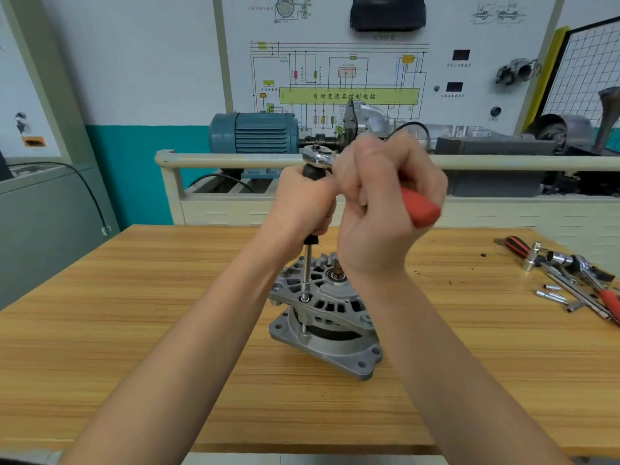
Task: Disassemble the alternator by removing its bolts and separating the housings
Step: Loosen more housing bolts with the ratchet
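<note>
A silver alternator (pixel 330 317) stands on the wooden table (pixel 134 313) with its shaft end pointing up. A long socket extension (pixel 306 273) stands upright on a bolt at the left rim of the upper housing. My left hand (pixel 302 203) is closed around the black grip of that extension. On top of the extension sits a chrome ratchet head (pixel 317 157). My right hand (pixel 382 203) grips the ratchet's red handle (pixel 421 208), which points to the right.
Loose sockets, extension bars, a red-and-black screwdriver and a second ratchet lie at the table's right edge (pixel 570 280). Behind the table stands a cream rail (pixel 235 161), then a blue electric motor (pixel 255 132) and a wiring-diagram board (pixel 349 78).
</note>
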Action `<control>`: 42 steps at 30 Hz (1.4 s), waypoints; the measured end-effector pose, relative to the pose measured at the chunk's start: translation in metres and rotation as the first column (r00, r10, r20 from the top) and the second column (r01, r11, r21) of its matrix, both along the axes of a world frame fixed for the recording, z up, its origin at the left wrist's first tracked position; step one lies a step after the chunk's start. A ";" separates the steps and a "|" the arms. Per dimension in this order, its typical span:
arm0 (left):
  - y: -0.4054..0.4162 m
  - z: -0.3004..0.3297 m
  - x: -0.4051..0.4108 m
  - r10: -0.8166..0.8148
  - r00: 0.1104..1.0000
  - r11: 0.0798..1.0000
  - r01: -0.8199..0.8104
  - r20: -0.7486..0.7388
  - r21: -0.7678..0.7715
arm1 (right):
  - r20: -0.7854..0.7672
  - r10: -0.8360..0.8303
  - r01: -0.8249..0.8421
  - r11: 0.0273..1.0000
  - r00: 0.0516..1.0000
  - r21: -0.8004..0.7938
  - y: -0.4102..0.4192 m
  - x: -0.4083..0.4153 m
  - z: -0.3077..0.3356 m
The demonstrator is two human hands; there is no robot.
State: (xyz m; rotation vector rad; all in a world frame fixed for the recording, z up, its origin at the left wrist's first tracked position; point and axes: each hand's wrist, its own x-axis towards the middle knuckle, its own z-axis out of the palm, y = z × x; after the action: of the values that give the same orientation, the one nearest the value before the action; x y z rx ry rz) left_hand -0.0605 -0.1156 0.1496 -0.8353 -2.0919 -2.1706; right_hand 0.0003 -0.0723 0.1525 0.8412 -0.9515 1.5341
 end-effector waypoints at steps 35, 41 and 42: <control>-0.014 -0.003 -0.014 -0.513 0.856 0.858 0.513 0.067 0.007 | 0.034 0.811 -0.663 0.501 0.585 -0.557 0.060 -0.018 0.020; -0.003 -0.006 -0.010 -0.309 0.947 0.950 0.305 0.088 0.060 | 0.063 0.686 -0.613 0.685 0.725 -0.393 0.050 -0.014 0.014; -0.001 -0.007 -0.009 -0.232 0.969 0.971 0.226 0.084 0.081 | 0.077 0.636 -0.584 0.745 0.768 -0.322 0.045 -0.013 0.013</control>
State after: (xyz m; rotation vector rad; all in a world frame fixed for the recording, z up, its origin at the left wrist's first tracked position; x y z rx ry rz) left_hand -0.0698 -0.1168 0.1427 -1.0353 -2.0347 -2.4273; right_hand -0.0124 -0.0269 0.1659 0.8603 -0.5689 2.2968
